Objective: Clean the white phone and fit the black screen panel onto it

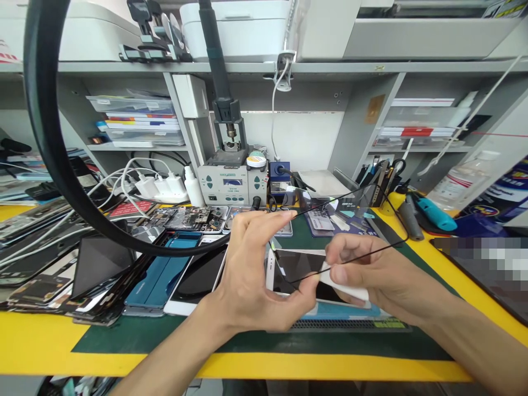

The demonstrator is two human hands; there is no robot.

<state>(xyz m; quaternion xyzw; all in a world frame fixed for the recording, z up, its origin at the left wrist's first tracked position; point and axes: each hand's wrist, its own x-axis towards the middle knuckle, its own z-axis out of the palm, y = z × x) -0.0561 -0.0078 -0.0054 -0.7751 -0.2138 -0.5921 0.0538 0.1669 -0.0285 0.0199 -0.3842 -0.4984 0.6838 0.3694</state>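
A clear glass panel with a thin black border [307,234], like a phone's front glass, is held up tilted over the mat. My left hand [251,269] grips its left end, fingers at the far edge and thumb at the near edge. Between the thumb and fingers of my right hand [375,272] is a folded white wipe [348,286], up against the glass's near edge. Below the glass lies a white phone [270,272] with a dark screen, partly hidden by both hands. It rests on a pale blue and grey flat pad [330,323].
A black hose [45,137] loops across the left foreground. Stacked phone parts [49,286] and a blue phone back [163,269] lie left. Behind stands a hot-air station [231,186]. Right are a tool holder [375,179] and a dark screen [474,275] on the yellow table edge.
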